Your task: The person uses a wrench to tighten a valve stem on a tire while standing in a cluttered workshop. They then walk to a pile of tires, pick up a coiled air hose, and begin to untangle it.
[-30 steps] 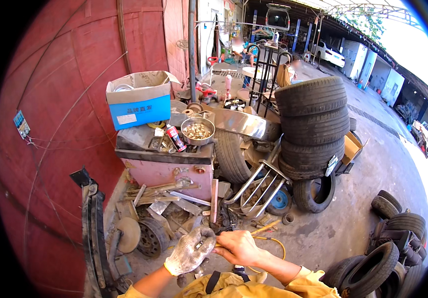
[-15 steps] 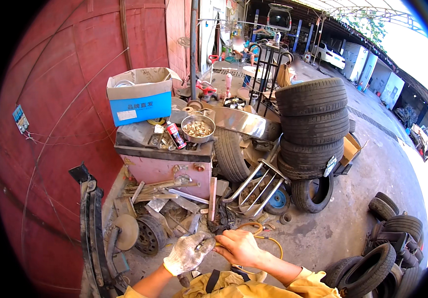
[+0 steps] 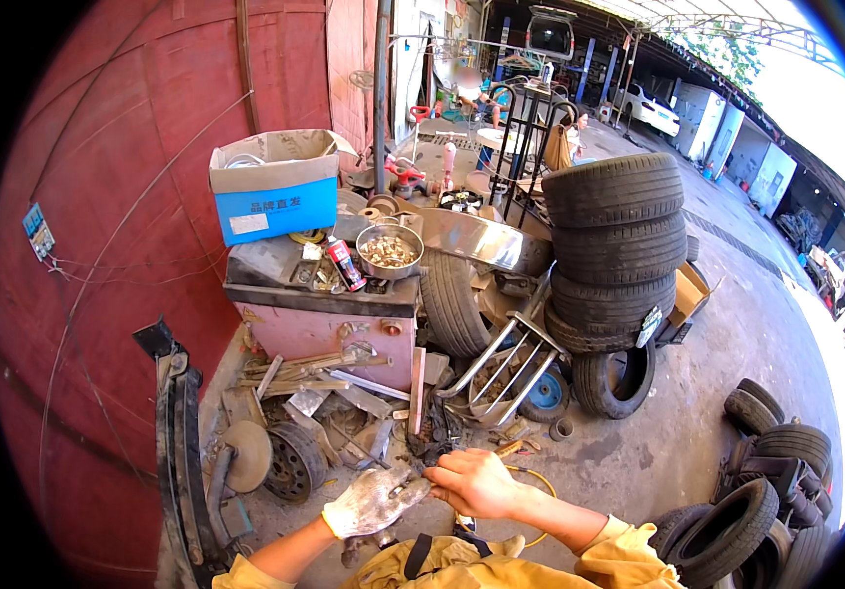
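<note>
Hiding behind right hand (image 3: 472, 483): left hand's (image 3: 373, 501) fingertips.

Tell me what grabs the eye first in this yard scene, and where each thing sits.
The stack of tyres towers right of centre, beside a cluttered pink machine cabinet topped with a blue-and-white cardboard box and a metal bowl of small parts. At the bottom, the gloved left hand meets the bare right hand above scrap on the ground.

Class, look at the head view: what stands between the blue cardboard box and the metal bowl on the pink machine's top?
In the head view, a small red spray can stands tilted between the blue cardboard box and the metal bowl.
</note>
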{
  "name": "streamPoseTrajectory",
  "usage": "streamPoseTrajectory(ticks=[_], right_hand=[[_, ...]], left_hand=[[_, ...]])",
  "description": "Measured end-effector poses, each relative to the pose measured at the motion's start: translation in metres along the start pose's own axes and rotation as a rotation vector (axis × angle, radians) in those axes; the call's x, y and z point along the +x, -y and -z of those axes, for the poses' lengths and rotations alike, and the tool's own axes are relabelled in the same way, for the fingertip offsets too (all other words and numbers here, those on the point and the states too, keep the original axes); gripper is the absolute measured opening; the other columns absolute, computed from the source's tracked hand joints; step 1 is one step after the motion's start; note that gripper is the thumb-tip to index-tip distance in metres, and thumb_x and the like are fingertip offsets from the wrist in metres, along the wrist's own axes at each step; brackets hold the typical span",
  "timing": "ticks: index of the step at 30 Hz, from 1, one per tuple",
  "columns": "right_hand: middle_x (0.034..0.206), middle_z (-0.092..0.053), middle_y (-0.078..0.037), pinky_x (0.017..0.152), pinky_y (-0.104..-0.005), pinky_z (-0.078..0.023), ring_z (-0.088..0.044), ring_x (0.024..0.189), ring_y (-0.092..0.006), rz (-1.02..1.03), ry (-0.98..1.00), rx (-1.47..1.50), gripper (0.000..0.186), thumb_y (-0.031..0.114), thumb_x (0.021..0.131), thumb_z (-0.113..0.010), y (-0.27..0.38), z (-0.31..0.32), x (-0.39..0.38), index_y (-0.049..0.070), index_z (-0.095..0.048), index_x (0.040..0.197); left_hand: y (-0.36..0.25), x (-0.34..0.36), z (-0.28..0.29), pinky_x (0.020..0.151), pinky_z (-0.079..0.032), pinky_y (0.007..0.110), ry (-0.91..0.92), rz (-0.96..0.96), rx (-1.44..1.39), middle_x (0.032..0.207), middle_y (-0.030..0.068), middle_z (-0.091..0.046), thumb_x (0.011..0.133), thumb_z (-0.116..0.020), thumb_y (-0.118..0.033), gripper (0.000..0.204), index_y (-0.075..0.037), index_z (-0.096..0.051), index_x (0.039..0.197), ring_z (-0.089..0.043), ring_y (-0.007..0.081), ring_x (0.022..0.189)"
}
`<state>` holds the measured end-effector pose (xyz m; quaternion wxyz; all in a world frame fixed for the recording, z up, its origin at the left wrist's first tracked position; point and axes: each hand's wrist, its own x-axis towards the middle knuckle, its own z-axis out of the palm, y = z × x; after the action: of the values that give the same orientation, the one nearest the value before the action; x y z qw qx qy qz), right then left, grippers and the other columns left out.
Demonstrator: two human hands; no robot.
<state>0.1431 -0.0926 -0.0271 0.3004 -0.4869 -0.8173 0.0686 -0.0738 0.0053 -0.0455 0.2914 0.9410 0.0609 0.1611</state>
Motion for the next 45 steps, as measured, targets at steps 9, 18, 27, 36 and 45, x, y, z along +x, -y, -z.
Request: streamPoseTrajectory(ticks=[9, 18, 27, 36, 45], right_hand=[[0.081, -0.057, -0.01, 0.059, -0.0413, -0.049, -0.061, 0.074, -0.0322, -0.178, 0.039, 0.059, 0.019, 0.021, 0.089, -0.063, -0.009, -0.026, -0.007, 0.005, -0.06, 0.1], [0.081, -0.061, -0.012, 0.055, -0.0453, -0.048, -0.062, 0.066, -0.0366, -0.376, 0.02, 0.032, 0.017, 0.02, 0.091, -0.059, -0.009, -0.058, -0.022, 0.007, -0.059, 0.102], [0.076, -0.065, -0.015, 0.061, -0.0506, -0.049, -0.063, 0.071, -0.0402, -0.69, -0.161, 0.069, 0.015, 0.023, 0.087, -0.06, -0.013, -0.088, -0.018, 0.009, -0.061, 0.093], [0.081, -0.066, -0.018, 0.066, -0.0486, -0.051, -0.064, 0.077, -0.0403, -0.76, -0.283, 0.137, 0.015, 0.022, 0.088, -0.06, -0.013, -0.094, -0.014, 0.008, -0.063, 0.094], [0.08, -0.059, -0.017, 0.064, -0.0467, -0.049, -0.061, 0.075, -0.0381, -0.511, -0.285, 0.041, 0.016, 0.02, 0.089, -0.061, -0.013, -0.092, -0.021, 0.004, -0.058, 0.092]], left_hand=[[0.024, -0.008, -0.032, 0.061, -0.051, 0.041, -0.002, 0.168, 0.177, 0.096, 0.0123, -0.06, 0.086, -0.061, -0.013, 0.018, -0.009, -0.065, 0.103, -0.064, 0.0323, 0.073], [0.048, -0.017, -0.076, 0.063, -0.051, 0.043, -0.134, 0.269, 0.231, 0.097, 0.0117, -0.06, 0.079, -0.062, -0.01, 0.021, -0.01, -0.066, 0.099, -0.064, 0.0315, 0.077], [0.035, 0.024, -0.079, 0.064, -0.048, 0.046, -0.316, 0.583, -0.017, 0.092, 0.017, -0.063, 0.091, -0.059, -0.022, 0.017, -0.006, -0.065, 0.094, -0.062, 0.0383, 0.077], [0.053, 0.029, -0.11, 0.054, -0.046, 0.049, -0.563, 0.427, 0.228, 0.08, 0.0201, -0.06, 0.09, -0.058, -0.018, 0.011, -0.006, -0.059, 0.09, -0.061, 0.0388, 0.067], [0.053, 0.032, -0.092, 0.069, -0.052, 0.047, -0.54, 0.409, 0.165, 0.084, 0.0207, -0.069, 0.099, -0.048, -0.042, 0.042, -0.005, -0.069, 0.097, -0.067, 0.0388, 0.081]])
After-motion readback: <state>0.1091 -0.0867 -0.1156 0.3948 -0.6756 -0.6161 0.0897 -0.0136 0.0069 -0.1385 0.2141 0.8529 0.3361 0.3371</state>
